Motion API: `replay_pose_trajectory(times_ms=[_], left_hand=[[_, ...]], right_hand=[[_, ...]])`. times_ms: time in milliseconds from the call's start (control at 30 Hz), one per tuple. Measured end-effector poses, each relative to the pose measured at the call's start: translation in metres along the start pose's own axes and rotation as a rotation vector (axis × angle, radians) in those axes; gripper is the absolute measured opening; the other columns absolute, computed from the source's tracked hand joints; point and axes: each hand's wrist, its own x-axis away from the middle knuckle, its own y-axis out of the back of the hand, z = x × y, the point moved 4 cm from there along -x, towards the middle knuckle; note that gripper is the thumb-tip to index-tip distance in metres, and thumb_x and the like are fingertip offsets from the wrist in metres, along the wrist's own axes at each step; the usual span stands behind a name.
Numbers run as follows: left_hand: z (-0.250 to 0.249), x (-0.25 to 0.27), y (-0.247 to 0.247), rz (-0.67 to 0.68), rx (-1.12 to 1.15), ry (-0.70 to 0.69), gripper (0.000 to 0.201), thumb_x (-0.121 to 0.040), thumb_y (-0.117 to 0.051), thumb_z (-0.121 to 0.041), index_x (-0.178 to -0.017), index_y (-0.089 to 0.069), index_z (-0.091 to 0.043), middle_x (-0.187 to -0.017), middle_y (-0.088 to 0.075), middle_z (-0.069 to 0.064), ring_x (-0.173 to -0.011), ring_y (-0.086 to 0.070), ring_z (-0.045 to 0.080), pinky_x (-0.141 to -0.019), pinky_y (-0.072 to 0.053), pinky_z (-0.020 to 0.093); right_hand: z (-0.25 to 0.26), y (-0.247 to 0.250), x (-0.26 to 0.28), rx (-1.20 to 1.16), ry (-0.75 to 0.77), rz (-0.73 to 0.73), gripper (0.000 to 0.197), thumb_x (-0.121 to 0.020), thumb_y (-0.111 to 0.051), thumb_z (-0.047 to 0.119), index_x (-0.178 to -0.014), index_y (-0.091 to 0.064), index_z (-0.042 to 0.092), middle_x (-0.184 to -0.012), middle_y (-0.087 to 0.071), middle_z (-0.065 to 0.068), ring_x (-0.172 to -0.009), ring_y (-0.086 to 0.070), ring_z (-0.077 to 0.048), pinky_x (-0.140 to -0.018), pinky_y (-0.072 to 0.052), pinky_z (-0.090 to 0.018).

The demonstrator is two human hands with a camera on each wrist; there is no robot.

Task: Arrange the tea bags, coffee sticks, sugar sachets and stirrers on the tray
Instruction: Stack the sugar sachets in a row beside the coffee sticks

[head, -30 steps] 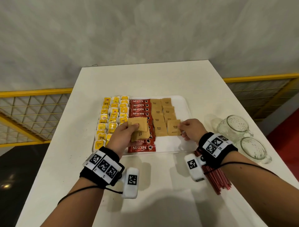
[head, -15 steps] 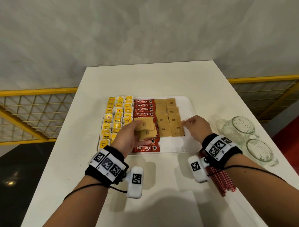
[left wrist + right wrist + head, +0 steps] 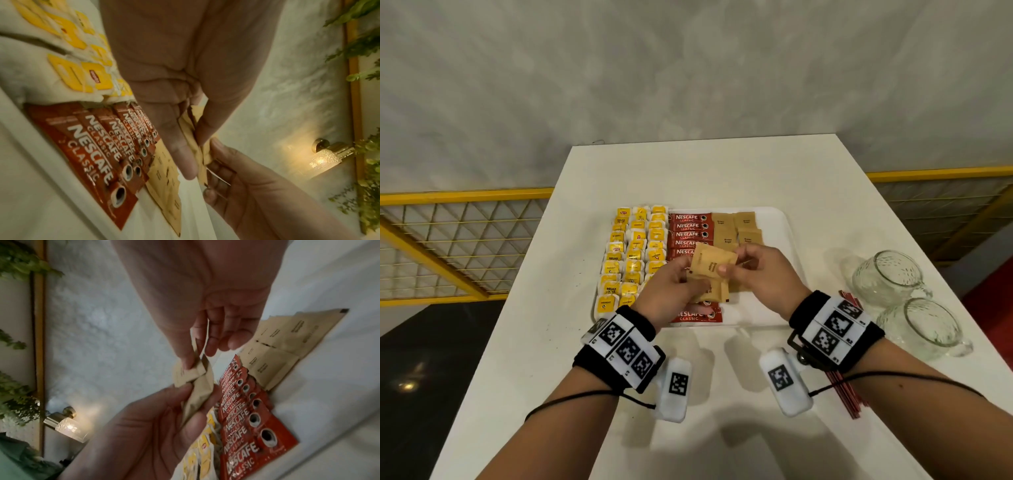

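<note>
Both my hands meet above the tray (image 3: pixel 784 219) — left hand (image 3: pixel 671 294) clamps a small stack of sugar sachets (image 3: pixel 710 291), right hand (image 3: pixel 760 274) pinches the top sachet (image 3: pixel 710 263) (thumb over fingers). Tea bags (image 3: pixel 635 253), coffee sticks (image 3: pixel 690 230) lie in rows; stirrers (image 3: pixel 846 394) on the table (image 3: pixel 722 171).

Both forearms are bare, with no sleeves. Each wrist wears a black band (image 3: pixel 616 346) topped with white plates printed with square black-and-white codes. A white rounded camera pod (image 3: pixel 786 382) carrying one more code hangs off each band, and a thin black cable (image 3: pixel 571 399) runs back along each arm.
</note>
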Motion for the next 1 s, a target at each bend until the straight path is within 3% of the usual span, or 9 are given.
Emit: replay_pose_trajectory(times_ms=[100, 200, 333, 433, 567, 633, 733, 933, 1000], left_hand=[[-0.002, -0.002, 0.016, -0.156, -0.006, -0.01, 0.024, -0.092, -0.054, 0.003, -0.113, -0.059, -0.009, -0.103, -0.063, 0.014, -0.072, -0.071, 0.015, -0.06, -0.061, 0.034], [-0.006, -0.003, 0.027, -0.304, 0.071, -0.031, 0.024, -0.095, -0.049, 0.0, -0.115, -0.058, -0.009, -0.11, -0.061, 0.013, -0.072, -0.07, 0.015, -0.059, -0.06, 0.032], [-0.008, 0.001, 0.01, -0.148, 0.13, 0.0, 0.033, -0.089, -0.067, -0.015, -0.12, -0.057, -0.013, -0.11, -0.068, 0.013, -0.084, -0.072, 0.019, -0.068, -0.061, 0.038], [-0.003, 0.003, -0.003, -0.046, 0.075, -0.046, 0.05, -0.083, -0.072, -0.004, -0.127, -0.052, -0.019, -0.111, -0.068, 0.016, -0.087, -0.072, 0.023, -0.074, -0.06, 0.039], [-0.005, 0.001, -0.004, -0.119, 0.086, -0.164, 0.054, -0.083, -0.068, 0.005, -0.128, -0.051, -0.018, -0.11, -0.067, 0.015, -0.086, -0.071, 0.021, -0.069, -0.059, 0.031], [-0.01, -0.001, -0.004, -0.165, 0.094, -0.221, 0.051, -0.084, -0.068, 0.005, -0.127, -0.052, -0.017, -0.11, -0.067, 0.013, -0.088, -0.07, 0.02, -0.067, -0.058, 0.029], [-0.014, -0.004, -0.007, -0.192, 0.089, -0.263, 0.046, -0.084, -0.068, 0.004, -0.125, -0.054, -0.013, -0.111, -0.066, 0.011, -0.087, -0.07, 0.017, -0.066, -0.058, 0.029], [-0.019, -0.008, 0.008, -0.307, 0.199, -0.231, 0.027, -0.09, -0.061, 0.002, -0.114, -0.059, -0.01, -0.117, -0.064, 0.014, -0.095, -0.07, 0.022, -0.072, -0.06, 0.029], [-0.015, -0.006, 0.018, -0.342, 0.239, -0.202, 0.022, -0.092, -0.059, 0.002, -0.11, -0.06, -0.011, -0.118, -0.062, 0.015, -0.092, -0.07, 0.021, -0.07, -0.061, 0.029]], right_hand=[[0.009, 0.008, 0.0, -0.055, 0.003, 0.044, 0.015, -0.083, -0.073, 0.018, -0.079, -0.058, 0.02, -0.084, -0.068, -0.003, -0.069, -0.061, -0.011, -0.069, -0.051, -0.031], [0.02, 0.011, 0.002, -0.039, 0.035, 0.168, 0.016, -0.091, -0.061, 0.01, -0.081, -0.053, 0.018, -0.087, -0.069, -0.004, -0.072, -0.064, -0.009, -0.063, -0.051, -0.024], [0.021, 0.005, 0.005, 0.077, 0.049, 0.269, 0.013, -0.096, -0.055, 0.015, -0.089, -0.055, 0.026, -0.089, -0.065, -0.003, -0.079, -0.069, -0.02, -0.055, -0.047, -0.015], [0.017, 0.004, 0.001, 0.087, 0.05, 0.201, 0.013, -0.093, -0.06, 0.016, -0.093, -0.059, 0.029, -0.086, -0.06, -0.002, -0.075, -0.064, -0.013, -0.057, -0.048, -0.014], [0.014, 0.004, 0.0, -0.192, -0.068, 0.073, 0.024, -0.089, -0.065, 0.011, -0.112, -0.059, 0.007, -0.085, -0.064, -0.011, -0.058, -0.06, -0.009, -0.053, -0.052, -0.019], [0.015, 0.006, 0.0, -0.285, -0.096, 0.03, 0.028, -0.083, -0.071, 0.006, -0.109, -0.059, 0.006, -0.087, -0.066, -0.012, -0.059, -0.061, -0.015, -0.056, -0.054, -0.02], [0.017, 0.009, -0.003, -0.291, -0.1, -0.013, 0.029, -0.079, -0.073, 0.0, -0.104, -0.059, 0.007, -0.086, -0.065, -0.007, -0.063, -0.061, -0.012, -0.053, -0.051, -0.018], [0.006, 0.023, -0.015, -0.299, -0.092, -0.198, 0.02, -0.095, -0.054, 0.005, -0.115, -0.053, 0.005, -0.101, -0.061, -0.009, -0.083, -0.065, -0.021, -0.066, -0.056, -0.027], [-0.008, 0.026, -0.013, -0.199, -0.125, -0.139, 0.02, -0.094, -0.055, 0.005, -0.113, -0.05, 0.007, -0.101, -0.06, -0.009, -0.078, -0.065, -0.022, -0.066, -0.057, -0.028]])
